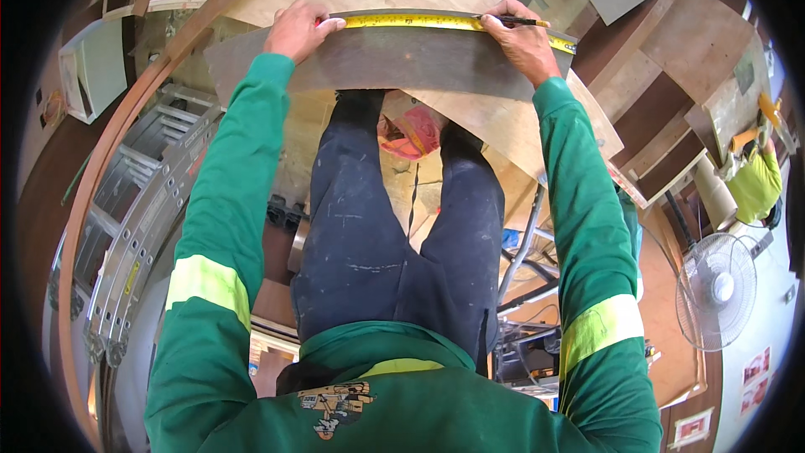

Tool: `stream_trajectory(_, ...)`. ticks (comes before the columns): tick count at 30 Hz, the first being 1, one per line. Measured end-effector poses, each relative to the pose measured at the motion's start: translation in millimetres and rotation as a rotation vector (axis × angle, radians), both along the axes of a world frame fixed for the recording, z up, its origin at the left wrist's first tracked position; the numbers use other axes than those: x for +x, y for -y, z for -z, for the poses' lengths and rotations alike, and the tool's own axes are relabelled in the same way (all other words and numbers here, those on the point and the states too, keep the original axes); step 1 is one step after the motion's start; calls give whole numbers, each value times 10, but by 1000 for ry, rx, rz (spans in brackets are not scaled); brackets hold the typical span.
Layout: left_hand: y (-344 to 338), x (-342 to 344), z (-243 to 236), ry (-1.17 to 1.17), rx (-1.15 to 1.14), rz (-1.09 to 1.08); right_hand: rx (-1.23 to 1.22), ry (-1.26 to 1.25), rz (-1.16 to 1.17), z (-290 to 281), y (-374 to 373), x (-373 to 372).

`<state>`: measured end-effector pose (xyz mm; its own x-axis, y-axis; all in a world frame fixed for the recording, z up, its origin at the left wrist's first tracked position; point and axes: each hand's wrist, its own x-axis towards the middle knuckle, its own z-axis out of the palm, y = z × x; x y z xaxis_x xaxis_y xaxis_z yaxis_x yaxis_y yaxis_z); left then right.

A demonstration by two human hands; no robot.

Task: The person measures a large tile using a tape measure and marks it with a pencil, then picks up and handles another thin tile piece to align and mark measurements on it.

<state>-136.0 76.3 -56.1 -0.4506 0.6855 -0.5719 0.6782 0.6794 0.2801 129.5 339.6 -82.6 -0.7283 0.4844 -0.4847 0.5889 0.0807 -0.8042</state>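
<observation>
A yellow tape measure [402, 22] is stretched along a long grey panel [386, 63], which lies on a pale plywood sheet [587, 126]. My left hand [298, 33] is closed on the tape at the left, where a small red part shows by the fingers. At the right, my right hand [516, 38] grips a dark pencil [532, 22], its fingers touching the tape and panel edge. The tape's far right end reaches past that hand to the panel's right side.
Aluminium ladders [142, 201] and a curved wooden strip [88, 189] are on the left. A standing fan [717, 289] and a co-worker in a yellow top [755, 184] are at right. Timber frames [662, 151] and boards surround me; a pink bag [407, 130] lies below.
</observation>
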Motion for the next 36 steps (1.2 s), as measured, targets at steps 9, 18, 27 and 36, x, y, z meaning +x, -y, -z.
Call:
stream_trajectory(9,-95,31,-94,-11,-109,-10,-82,-30,67,-23,-9,2)
stream_trajectory(18,-49,-32,22,-11,-20,7,-279,-173,783,-373,97,619)
stream_trajectory(27,-113,370,53,127,116,-39,-428,250,981,-1263,2251,2692)
stream_trajectory(36,-830,739,-753,305,90,130,-389,447,1013,-1995,3239,3251)
